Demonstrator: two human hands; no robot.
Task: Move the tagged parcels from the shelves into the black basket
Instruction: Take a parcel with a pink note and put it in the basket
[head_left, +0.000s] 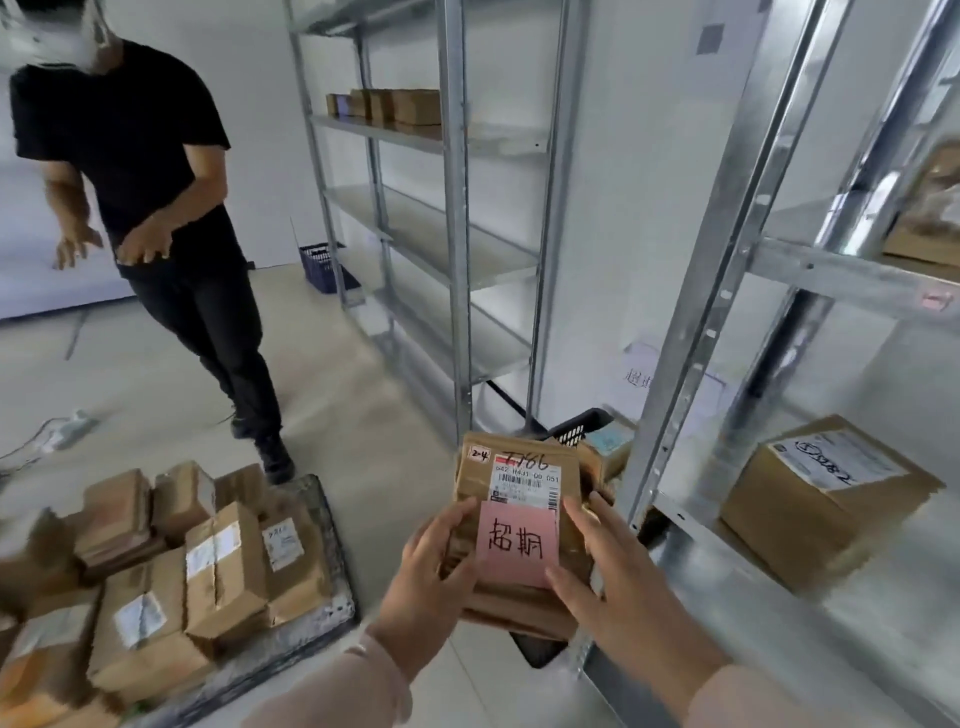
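Dropping the tagged parcel (519, 467) is the big worry. It looks like a few flat packs held together, and one could slide out if the hold goes loose. The pink tag (517, 545) could peel off too. The black basket (579, 428) is mostly hidden behind the parcel, so a blind drop could miss it. The parcel sits low in the middle of the frame. The left hand (431, 566) grips its left edge and the right hand (602, 577) grips its right edge.
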